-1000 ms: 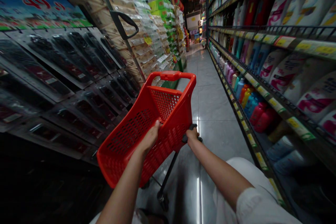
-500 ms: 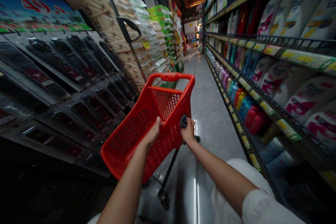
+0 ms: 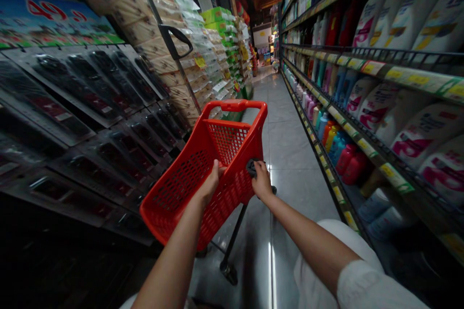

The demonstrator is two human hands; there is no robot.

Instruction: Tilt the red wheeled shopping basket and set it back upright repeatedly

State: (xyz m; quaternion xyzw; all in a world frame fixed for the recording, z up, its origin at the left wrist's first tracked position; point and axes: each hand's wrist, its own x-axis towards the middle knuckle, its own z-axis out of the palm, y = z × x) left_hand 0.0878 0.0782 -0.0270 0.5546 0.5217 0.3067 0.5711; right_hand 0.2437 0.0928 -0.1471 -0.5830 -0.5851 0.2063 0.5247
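A shopper steers a red plastic basket trolley (image 3: pixel 206 174) down a dim supermarket aisle, the basket tilted toward the left-hand display and riding on a dark stem (image 3: pixel 235 231) above a small caster (image 3: pixel 229 270); the left hand (image 3: pixel 209 184) is curled over the basket's near rim, fingers hooked inside the mesh wall, while the right hand (image 3: pixel 261 181) is closed around a black grip (image 3: pixel 251 166) at the basket's right rear corner.

Both forearms reach out nearly straight from the body, the left rising from the bottom edge of the view, the right coming in from a white sleeve (image 3: pixel 366 285) at lower right; the wrists sit level and close together, just beside one another across the rim.

Pushed well, a trolley leaning like this wants even pressure from both hands, the right one on the grip setting direction and the left steadying the rim so the basket does not swing into the hanging blister packs (image 3: pixel 90 96) close on the left; the tiled floor (image 3: pixel 293 164) ahead looks glossy, so a slow, straight line down its middle would be the safer course.

Shampoo and detergent bottles (image 3: pixel 380 101) fill the shelves on the right; stacked tissue packs (image 3: pixel 181 48) rise beyond the basket; whether anything lies inside the basket is hard to tell in this light, though it appears bare.
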